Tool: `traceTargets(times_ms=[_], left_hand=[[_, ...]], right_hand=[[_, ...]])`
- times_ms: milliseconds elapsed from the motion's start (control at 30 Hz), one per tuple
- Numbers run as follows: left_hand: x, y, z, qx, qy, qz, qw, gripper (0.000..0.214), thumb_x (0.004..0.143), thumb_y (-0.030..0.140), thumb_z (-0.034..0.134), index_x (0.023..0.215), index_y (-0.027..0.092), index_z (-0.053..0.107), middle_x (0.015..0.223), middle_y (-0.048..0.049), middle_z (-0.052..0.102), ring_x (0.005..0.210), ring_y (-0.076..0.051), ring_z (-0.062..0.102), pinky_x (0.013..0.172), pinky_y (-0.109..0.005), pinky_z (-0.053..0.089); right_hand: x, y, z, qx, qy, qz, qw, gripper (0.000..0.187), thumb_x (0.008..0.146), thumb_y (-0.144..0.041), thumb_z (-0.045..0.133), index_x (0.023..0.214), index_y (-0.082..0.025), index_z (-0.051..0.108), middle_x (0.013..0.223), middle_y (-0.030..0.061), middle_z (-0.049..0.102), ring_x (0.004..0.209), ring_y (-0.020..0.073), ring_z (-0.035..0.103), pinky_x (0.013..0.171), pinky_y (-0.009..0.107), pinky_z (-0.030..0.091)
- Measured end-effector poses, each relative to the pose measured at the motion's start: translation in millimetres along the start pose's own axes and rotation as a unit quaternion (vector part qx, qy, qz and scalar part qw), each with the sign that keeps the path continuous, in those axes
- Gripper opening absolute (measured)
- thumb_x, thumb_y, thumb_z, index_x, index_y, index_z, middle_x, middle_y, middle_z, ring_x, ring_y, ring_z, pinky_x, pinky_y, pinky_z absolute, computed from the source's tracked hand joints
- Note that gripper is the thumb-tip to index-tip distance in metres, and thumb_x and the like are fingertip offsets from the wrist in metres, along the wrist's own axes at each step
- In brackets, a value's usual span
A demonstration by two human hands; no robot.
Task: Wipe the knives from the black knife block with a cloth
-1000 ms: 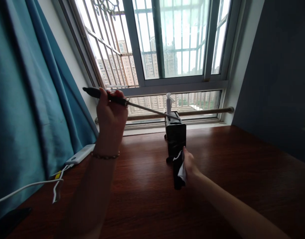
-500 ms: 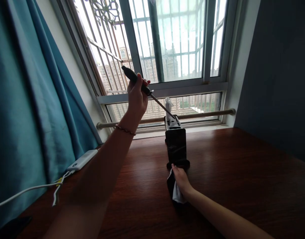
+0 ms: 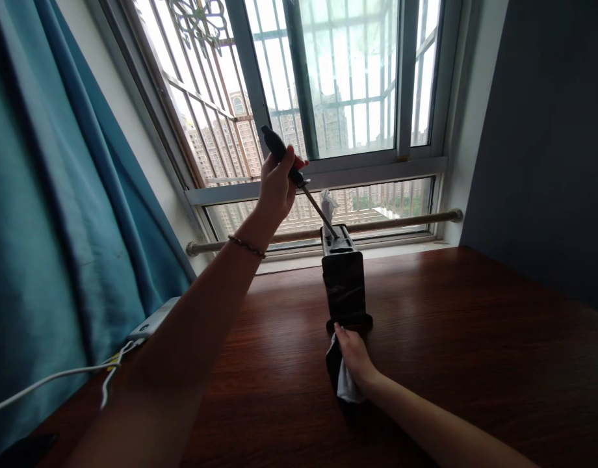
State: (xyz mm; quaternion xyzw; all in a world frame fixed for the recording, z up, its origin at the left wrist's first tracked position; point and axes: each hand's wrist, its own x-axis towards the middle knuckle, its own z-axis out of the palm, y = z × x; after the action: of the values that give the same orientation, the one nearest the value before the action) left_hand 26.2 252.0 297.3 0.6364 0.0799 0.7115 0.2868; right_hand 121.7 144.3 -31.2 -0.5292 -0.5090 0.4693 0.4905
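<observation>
Left hand (image 3: 277, 187) is gripping a black-handled rod (image 3: 319, 208), slanting onto a boxy holder (image 3: 344, 286) near the wood-grain bench (image 3: 274, 357)'s far edge; right hand (image 3: 356, 356) is clutching crumpled white cloth (image 3: 347, 389).

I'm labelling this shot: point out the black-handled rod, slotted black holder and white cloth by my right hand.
Black-handled rod (image 3: 315, 204), head view: on the shaft.
Slotted black holder (image 3: 344, 279), head view: on the front panel.
White cloth (image 3: 348, 387), head view: on the lower part.
</observation>
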Motion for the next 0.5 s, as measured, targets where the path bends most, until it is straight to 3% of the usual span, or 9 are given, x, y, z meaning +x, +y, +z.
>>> traceTargets(times_ms=[167, 367, 433, 500], left_hand=[[30.6, -7.2, 18.6, 0.149, -0.068, -0.101, 0.981, 0.018, 0.078, 0.033, 0.052, 0.073, 0.015, 0.053, 0.068, -0.0021, 0.059, 0.066, -0.012, 0.059, 0.058, -0.024, 0.045], [53.3, -28.6, 39.3, 0.357, -0.095, -0.096, 0.924, 0.030, 0.079, 0.040, 0.049, 0.069, 0.012, 0.057, 0.065, -0.0047, 0.060, 0.063, -0.013, 0.057, 0.060, -0.025, 0.044], [52.3, -38.8, 42.1, 0.427, -0.120, -0.105, 0.890, 0.036, 0.081, 0.044, 0.043, 0.075, 0.013, 0.059, 0.071, -0.0060, 0.061, 0.069, -0.015, 0.058, 0.065, -0.027, 0.045], [45.6, -50.5, 42.2, 0.507, -0.162, -0.145, 0.834, 0.042, 0.081, 0.050, 0.039, 0.080, 0.013, 0.061, 0.078, -0.0076, 0.061, 0.078, -0.019, 0.059, 0.073, -0.032, 0.044]], right_hand=[[0.4, -0.5, 0.1, -0.005, -0.001, -0.001, 1.000, 0.050, 0.075, -0.059, 0.036, 0.060, -0.014, 0.049, 0.061, 0.0051, 0.051, 0.060, 0.0150, 0.043, 0.059, 0.026, 0.029], [-0.3, -0.8, 0.3, 0.000, 0.001, -0.008, 1.000, 0.049, 0.076, -0.059, 0.037, 0.060, -0.014, 0.049, 0.060, 0.0046, 0.051, 0.058, 0.0145, 0.043, 0.058, 0.025, 0.030], [-0.7, -0.8, 0.0, 0.002, 0.002, -0.009, 1.000, 0.050, 0.076, -0.059, 0.038, 0.059, -0.014, 0.050, 0.059, 0.0048, 0.051, 0.058, 0.0145, 0.043, 0.058, 0.025, 0.030], [-0.8, -0.8, -0.3, 0.003, 0.003, -0.011, 1.000, 0.050, 0.076, -0.059, 0.039, 0.059, -0.014, 0.050, 0.060, 0.0051, 0.052, 0.058, 0.0146, 0.044, 0.057, 0.025, 0.031]])
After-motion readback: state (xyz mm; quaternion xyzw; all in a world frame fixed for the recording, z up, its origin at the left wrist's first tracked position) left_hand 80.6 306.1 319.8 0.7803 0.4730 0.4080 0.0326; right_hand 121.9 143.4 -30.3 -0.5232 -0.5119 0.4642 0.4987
